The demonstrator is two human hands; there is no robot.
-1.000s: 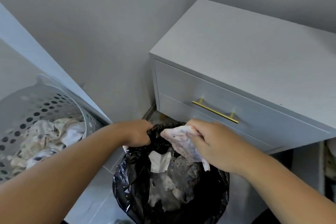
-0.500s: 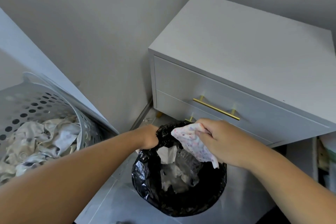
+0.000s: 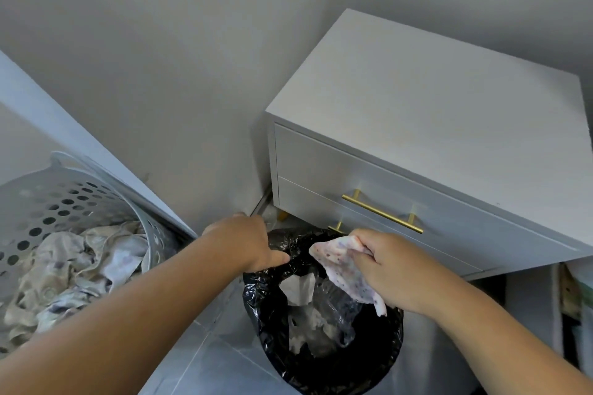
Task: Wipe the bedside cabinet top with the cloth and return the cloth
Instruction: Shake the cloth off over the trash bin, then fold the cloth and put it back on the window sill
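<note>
A white bedside cabinet [image 3: 433,112] with two drawers and gold bar handles [image 3: 382,213] stands in the corner at the right; its top is bare. My right hand [image 3: 388,269] is shut on a pale speckled cloth [image 3: 340,266], which hangs over the mouth of a bin lined with a black bag [image 3: 324,359]. My left hand [image 3: 247,242] pinches the bag's rim at its far left edge. Both hands are just in front of the cabinet's lower drawer.
Crumpled white paper and clear plastic [image 3: 308,308] lie inside the bin. A grey perforated laundry basket [image 3: 64,202] with crumpled fabric stands at the left, beside a slanted white panel [image 3: 64,131]. Grey tiled floor [image 3: 208,362] lies below.
The view has drawn back and risen, so more of the cabinet top and bin shows. Both hands keep their grips on the bag rim and the cloth.
</note>
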